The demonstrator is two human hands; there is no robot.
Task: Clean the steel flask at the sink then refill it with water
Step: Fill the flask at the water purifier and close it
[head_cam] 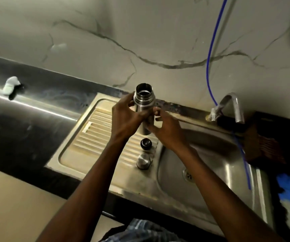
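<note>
The flask (144,103) is held upright in both hands above the ribbed draining board (95,133), just left of the basin. The left hand (125,117) is wrapped round the body just below the threaded neck, fingers curled on the far side and thumb across the front. The right hand (166,128) is closed on the lower part of the body from the other side, its fingertips touching the steel beside the left thumb. The mouth is uncovered and tilted slightly toward the camera; the inside appears dark and shiny, and whether any water lies in it cannot be told.

On the draining board, near the basin's edge, two removed pieces are seen: a small black stopper (146,143) and, nearer the person, a steel cup lid (143,161), standing apart from each other.

The sink (215,165) is seen to the right, its drain (187,175) in the floor of the bowl. No water is seen running from the tap (235,107), along which a blue hose (210,67) is led down.

The opening of the flask is judged to be done. The washing and rinsing cannot be confirmed as begun, since no water, soap or brush is seen at the flask. The refilling and the refitting of stopper and lid are judged still to be done.
</note>
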